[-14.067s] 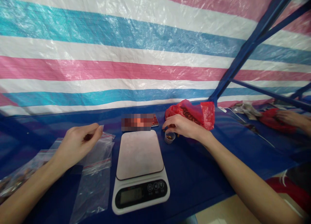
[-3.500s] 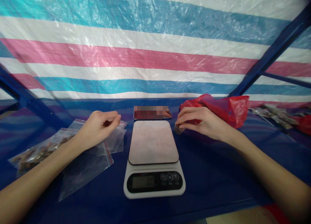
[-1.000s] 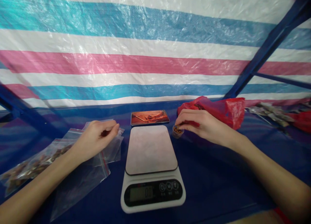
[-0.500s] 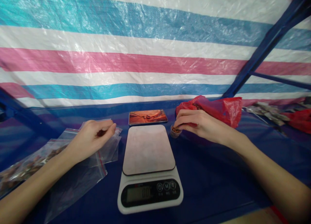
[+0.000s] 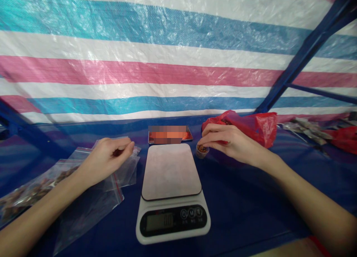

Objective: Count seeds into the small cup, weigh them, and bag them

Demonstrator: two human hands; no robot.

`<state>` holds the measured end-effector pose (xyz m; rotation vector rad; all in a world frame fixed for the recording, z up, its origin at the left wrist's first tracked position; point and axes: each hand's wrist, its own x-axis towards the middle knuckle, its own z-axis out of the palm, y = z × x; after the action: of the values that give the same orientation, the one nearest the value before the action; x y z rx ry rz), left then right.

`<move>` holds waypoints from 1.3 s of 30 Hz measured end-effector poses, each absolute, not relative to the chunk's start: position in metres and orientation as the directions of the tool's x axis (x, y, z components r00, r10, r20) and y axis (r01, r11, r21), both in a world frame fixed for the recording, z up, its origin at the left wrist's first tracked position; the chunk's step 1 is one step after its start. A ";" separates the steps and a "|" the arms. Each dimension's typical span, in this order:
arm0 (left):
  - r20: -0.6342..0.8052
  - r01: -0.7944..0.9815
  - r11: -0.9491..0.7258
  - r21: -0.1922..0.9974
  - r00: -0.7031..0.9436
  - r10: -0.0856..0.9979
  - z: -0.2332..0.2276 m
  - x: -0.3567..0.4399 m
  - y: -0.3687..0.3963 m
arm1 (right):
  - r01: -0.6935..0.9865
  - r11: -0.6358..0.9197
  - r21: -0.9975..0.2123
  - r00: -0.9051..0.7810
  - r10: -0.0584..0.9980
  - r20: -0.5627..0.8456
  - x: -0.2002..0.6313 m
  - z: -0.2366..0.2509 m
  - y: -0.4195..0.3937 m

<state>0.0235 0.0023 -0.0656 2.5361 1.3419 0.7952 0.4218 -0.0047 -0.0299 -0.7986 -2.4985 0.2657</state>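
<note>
Overhead, striped tarp; below, blue table, scale.

Pink-blue-white striped tarp, blue table, red bag, white scale

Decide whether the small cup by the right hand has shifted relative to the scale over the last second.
No. The small cup remains just off the scale's far right corner, under the right hand.

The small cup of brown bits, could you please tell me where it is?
In the head view, the small cup sits right of the scale, under the right hand.
</note>
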 end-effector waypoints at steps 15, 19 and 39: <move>0.380 0.715 -0.590 0.375 0.462 0.801 -0.065 0.026 0.002 | 0.482 0.810 -0.334 -0.633 0.586 0.506 0.411 -0.038 -0.006; 0.380 0.713 -0.588 0.383 0.458 0.804 -0.065 0.026 0.002 | 0.480 0.807 -0.345 -0.635 0.591 0.497 0.412 -0.039 -0.005; 0.379 0.715 -0.591 0.373 0.464 0.801 -0.064 0.026 0.002 | 0.463 0.801 -0.379 -0.660 0.597 0.457 0.410 -0.039 -0.004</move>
<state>0.0265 0.0017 -0.0640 2.5465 1.3305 0.7915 0.4103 -0.0039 -0.0387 -0.7818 -2.4103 0.3085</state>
